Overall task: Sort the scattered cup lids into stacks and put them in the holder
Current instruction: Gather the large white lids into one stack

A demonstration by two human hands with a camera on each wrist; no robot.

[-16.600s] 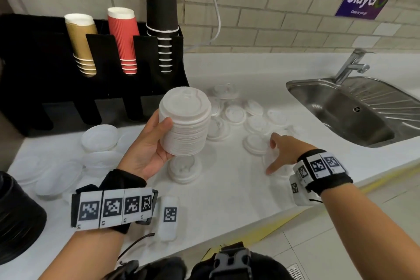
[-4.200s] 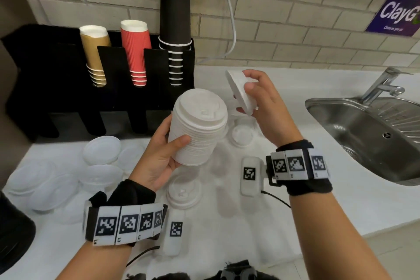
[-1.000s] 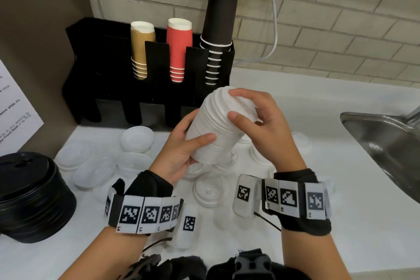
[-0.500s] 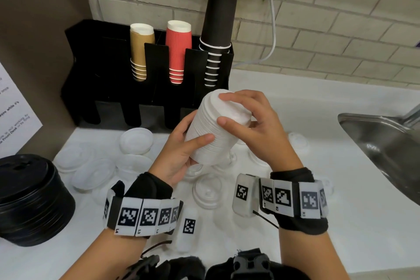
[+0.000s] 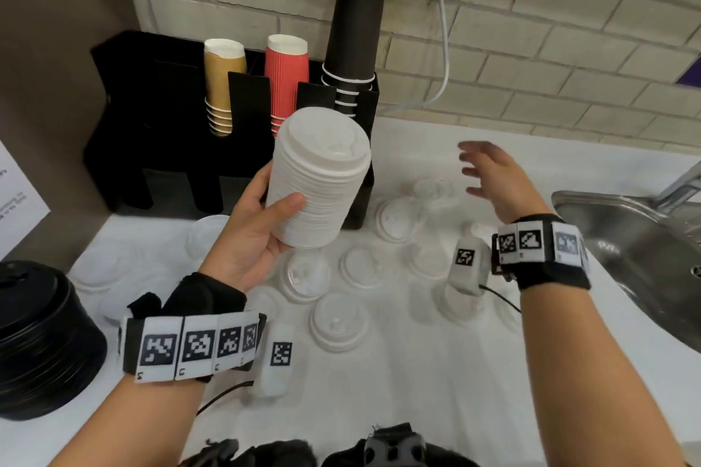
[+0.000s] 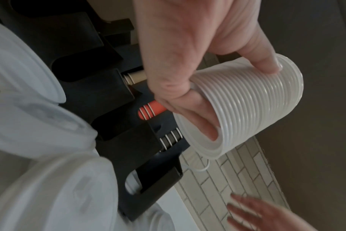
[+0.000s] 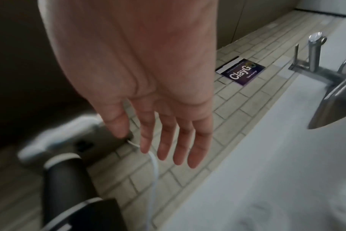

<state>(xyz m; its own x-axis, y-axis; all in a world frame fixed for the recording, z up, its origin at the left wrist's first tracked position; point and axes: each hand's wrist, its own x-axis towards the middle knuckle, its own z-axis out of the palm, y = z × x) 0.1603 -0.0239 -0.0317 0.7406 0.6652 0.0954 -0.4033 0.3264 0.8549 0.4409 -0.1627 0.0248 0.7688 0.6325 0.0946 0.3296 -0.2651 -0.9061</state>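
Here the left hand grips the lid stack; the right hand, seemingly empty, hovers spread.

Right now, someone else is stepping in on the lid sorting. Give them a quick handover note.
Left hand grips the white lid stack, held up in front of the black holder.
Right hand is open and empty, above the loose lids on the counter.
Done: one tall white stack gathered.
Left: collect the remaining scattered lids, including the clear ones at left, then put the stacks in the holder.
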